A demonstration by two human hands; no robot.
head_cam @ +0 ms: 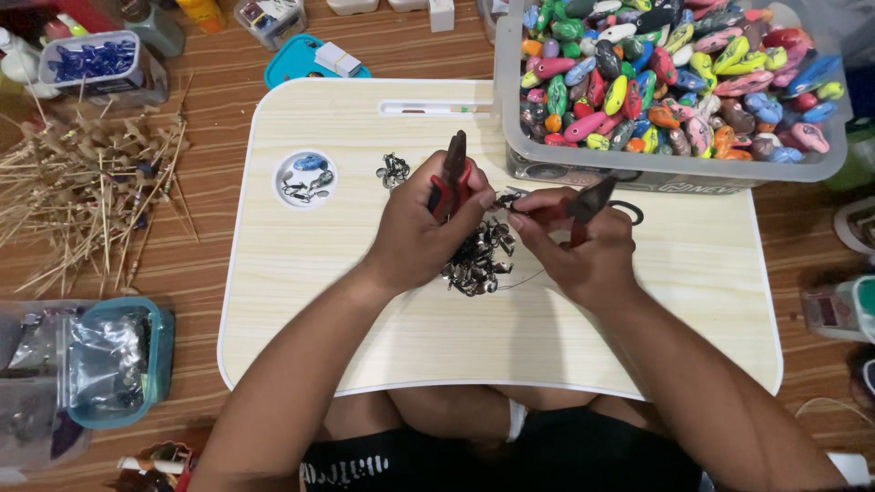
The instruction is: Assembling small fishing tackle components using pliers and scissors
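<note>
A: How many tools does the person hold?

B: Two. The left hand (pixel 415 232) is wrapped around one pair of red-handled pliers (pixel 453 173), tips pointing up and away. The right hand (pixel 583 255) is closed on a second pair of pliers (pixel 583 205), whose dark tips point up to the right.

A: And between them?

B: One small metal piece (pixel 507 196), pinched at the fingertips where both hands meet, just beside the left pliers' handle and the right thumb. It is too small to tell which fingers bear on it.

A: Where is the rest of the metal?

B: One heap of metal clips (pixel 478 260) lies on the pale wooden lap table (pixel 319 301), directly under the two hands and touching neither pair of pliers. A second, smaller cluster of clips (pixel 394 169) sits just left of the left hand.

A: Anything else to count?

B: One round cup recess (pixel 306 179) in the table holds one blue lure and a few clips (their number is unclear). One clear plastic bin (pixel 674 173) at the far right corner is filled with coloured lures, too many to count. One teal box (pixel 118 364) and one spread of thin wooden sticks (pixel 87 205) lie on the floor to the left.
</note>
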